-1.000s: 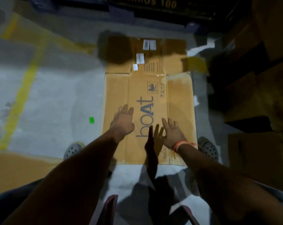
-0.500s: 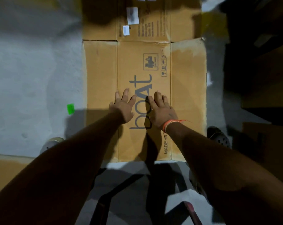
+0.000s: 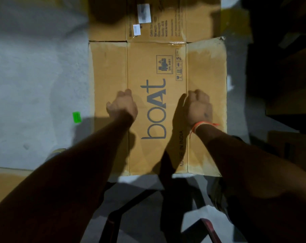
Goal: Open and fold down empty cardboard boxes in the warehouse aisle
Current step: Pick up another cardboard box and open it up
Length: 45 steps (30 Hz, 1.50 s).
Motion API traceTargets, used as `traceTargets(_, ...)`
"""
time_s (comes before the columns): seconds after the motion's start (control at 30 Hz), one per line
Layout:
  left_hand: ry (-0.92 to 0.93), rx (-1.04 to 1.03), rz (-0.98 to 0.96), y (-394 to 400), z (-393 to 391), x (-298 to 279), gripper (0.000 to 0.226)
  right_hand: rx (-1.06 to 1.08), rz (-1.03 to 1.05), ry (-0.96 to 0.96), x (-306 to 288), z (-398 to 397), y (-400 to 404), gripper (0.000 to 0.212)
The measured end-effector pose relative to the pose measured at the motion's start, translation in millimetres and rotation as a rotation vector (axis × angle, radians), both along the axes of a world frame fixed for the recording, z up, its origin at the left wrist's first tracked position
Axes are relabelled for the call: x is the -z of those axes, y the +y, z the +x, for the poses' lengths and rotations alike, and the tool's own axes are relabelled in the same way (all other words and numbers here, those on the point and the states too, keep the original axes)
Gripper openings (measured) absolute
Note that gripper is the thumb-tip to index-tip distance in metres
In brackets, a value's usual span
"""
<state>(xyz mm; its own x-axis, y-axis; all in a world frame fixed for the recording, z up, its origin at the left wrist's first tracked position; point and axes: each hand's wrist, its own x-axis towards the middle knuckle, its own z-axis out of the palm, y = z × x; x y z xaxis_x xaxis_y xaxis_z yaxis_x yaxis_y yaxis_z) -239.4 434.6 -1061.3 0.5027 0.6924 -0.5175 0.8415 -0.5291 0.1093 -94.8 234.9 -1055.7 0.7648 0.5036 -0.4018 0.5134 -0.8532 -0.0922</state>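
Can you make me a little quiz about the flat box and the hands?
1. True or false: the flattened cardboard box lies flat on the concrete floor.
2. Which wrist wears the orange thread band? A) left B) right C) both
3. Fill in: the big grey word printed between the left hand and the right hand is ____.

Key: 1 true; 2 B; 3 boAt.

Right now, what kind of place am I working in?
Probably a warehouse or stockroom floor. A flattened boAt shipping carton with shipping labels lies on bare concrete, and more cardboard boxes sit in the dark at right.
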Motion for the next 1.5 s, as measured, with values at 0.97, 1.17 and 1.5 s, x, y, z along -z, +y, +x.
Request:
traceTargets(0.97, -0.462, -0.782, -0.382, 87, -92, 15, 0.072, 0.848, 0.079, 0.246, -16, 48, -58, 0.064)
traceTargets(1.17, -0.512, -0.828, -0.389, 85, -93, 9, 0.066, 0.822, 0.096, 0.197, -32, 38, -53, 0.044)
traceTargets(1.5, -0.504, -0.612, -0.269, 70, -91, -3, 0.039, 0.805, 0.111, 0.173, -41, 30, -49, 0.039)
